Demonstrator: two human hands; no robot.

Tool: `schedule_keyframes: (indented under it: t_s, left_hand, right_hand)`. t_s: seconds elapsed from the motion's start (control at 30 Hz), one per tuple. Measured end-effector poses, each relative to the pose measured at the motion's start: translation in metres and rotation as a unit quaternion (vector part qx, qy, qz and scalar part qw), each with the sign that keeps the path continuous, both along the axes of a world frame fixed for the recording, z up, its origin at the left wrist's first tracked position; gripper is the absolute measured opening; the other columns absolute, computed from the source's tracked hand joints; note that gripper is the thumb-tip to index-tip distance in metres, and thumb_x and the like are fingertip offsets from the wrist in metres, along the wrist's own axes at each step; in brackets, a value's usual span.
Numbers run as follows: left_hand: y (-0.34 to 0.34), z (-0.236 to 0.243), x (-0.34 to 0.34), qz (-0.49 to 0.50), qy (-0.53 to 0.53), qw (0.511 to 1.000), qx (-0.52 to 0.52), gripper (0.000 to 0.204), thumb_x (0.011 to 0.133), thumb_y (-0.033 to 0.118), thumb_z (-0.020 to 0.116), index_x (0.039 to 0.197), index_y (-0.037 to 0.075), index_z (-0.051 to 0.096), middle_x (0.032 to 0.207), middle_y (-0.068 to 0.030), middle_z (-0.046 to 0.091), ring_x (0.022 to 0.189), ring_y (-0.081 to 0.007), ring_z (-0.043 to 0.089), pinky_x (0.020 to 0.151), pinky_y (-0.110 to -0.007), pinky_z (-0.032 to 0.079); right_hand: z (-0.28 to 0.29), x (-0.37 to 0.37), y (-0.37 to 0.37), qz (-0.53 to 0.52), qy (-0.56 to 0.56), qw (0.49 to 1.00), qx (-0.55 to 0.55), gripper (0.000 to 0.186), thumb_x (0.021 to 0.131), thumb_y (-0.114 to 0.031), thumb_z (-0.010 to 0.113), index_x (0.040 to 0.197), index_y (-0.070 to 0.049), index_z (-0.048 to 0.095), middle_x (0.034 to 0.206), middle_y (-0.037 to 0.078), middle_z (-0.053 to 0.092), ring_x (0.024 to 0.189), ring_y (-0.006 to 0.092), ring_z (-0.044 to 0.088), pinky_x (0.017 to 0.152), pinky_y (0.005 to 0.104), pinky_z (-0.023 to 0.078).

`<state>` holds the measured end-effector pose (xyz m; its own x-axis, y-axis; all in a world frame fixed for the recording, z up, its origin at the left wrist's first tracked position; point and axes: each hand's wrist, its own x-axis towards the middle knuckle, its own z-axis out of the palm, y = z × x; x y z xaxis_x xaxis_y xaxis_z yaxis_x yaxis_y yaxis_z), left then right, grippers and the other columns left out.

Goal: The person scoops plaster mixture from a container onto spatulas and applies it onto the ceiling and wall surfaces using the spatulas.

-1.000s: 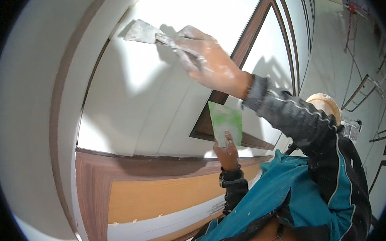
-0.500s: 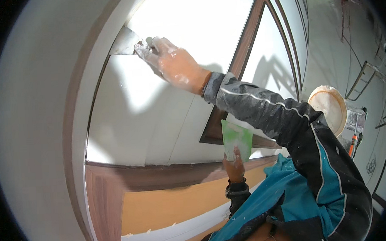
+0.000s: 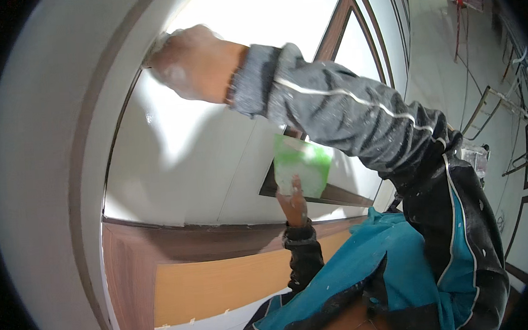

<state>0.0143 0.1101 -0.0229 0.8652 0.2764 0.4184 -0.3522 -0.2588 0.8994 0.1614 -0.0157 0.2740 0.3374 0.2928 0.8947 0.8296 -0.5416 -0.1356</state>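
Note:
My right hand (image 3: 193, 64), dusted with white, reaches up to the edge of a white panel (image 3: 233, 143) beside the dark seam along its left side. Its fingers are closed, and the putty knife they grip is almost wholly hidden behind the hand; the earlier view shows its metal blade. Lower down, my left hand (image 3: 293, 205) holds a green, roughly square plastic plate (image 3: 302, 169) smeared with white paste, its thumb pressed on the near face.
Brown wood-look trim (image 3: 172, 244) borders the panel below, with an orange-tan strip (image 3: 222, 283) beneath it. A metal frame like a ladder (image 3: 494, 108) stands at right, near a grey wall (image 3: 434, 54). A curved pale surface (image 3: 32, 177) fills the left side.
My right hand has moved up and left along the panel edge, hiding the blade. The green plate and left hand have shifted left and slightly up. My sleeve now covers the white bucket.

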Motion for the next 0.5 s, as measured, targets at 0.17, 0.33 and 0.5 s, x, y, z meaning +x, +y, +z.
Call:
schedule_keyframes:
  t_s: [0.17,0.33,0.5]
  left_hand:
    - [-0.033,0.058,0.018,0.036,-0.012,0.978,-0.204,0.035,0.092,0.014,0.061,0.122,-0.004,0.054,0.116,-0.0116,0.06,0.103,-0.0203,0.059,0.087,-0.035,0.051]
    - [-0.003,0.084,-0.011,0.075,-0.134,0.973,0.17,0.04,0.089,0.014,0.06,0.125,-0.002,0.051,0.116,-0.0141,0.06,0.101,-0.0266,0.062,0.084,-0.041,0.054]
    - [-0.004,0.108,-0.029,-0.074,0.127,0.908,-0.392,0.039,0.089,0.017,0.058,0.119,-0.007,0.054,0.109,-0.0179,0.063,0.095,-0.0292,0.064,0.082,-0.041,0.054]
  right_hand:
    - [-0.016,0.0,-0.028,-0.016,-0.006,0.998,0.066,0.027,0.079,-0.012,0.065,0.103,-0.001,0.065,0.096,0.011,0.068,0.093,0.0284,0.065,0.081,0.0454,0.052]
    - [-0.11,-0.008,-0.088,0.257,0.111,0.957,0.072,0.04,0.078,-0.003,0.066,0.117,-0.003,0.062,0.112,0.014,0.062,0.101,0.0292,0.061,0.088,0.0411,0.052]
    - [-0.155,-0.073,-0.136,0.377,0.204,0.903,0.019,0.052,0.074,0.01,0.06,0.124,-0.005,0.062,0.115,0.017,0.06,0.106,0.0335,0.059,0.092,0.0435,0.05]
